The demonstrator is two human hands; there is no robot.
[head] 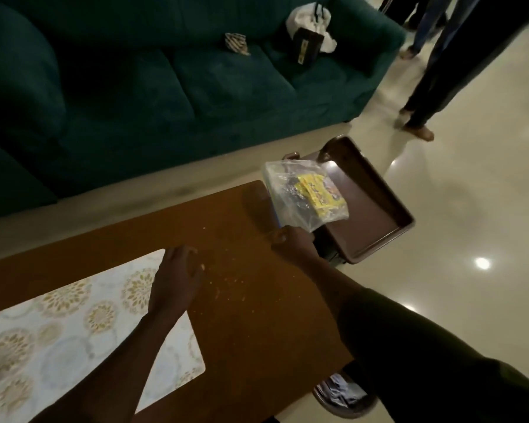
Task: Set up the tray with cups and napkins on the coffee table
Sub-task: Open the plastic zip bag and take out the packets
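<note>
— What was the biggest thing there?
— The long brown wooden coffee table (242, 300), a pale floral-patterned placemat (74, 331) on its near left part, crumbs scattered mid-top.
— And the tray?
— The dark brown rectangular plastic tray (376, 206) sat off the table's far right corner; what carried it was hidden. Its bare floor was glossy, its rim raised.
— The hands?
— The right hand (293, 244) pinched a clear plastic bag holding a yellow packet (306, 193) by its near edge, over the table's far right corner and the tray's rim. The left hand (174, 279) hovered at the placemat's far right corner, fingers loosely spread, holding nothing.
</note>
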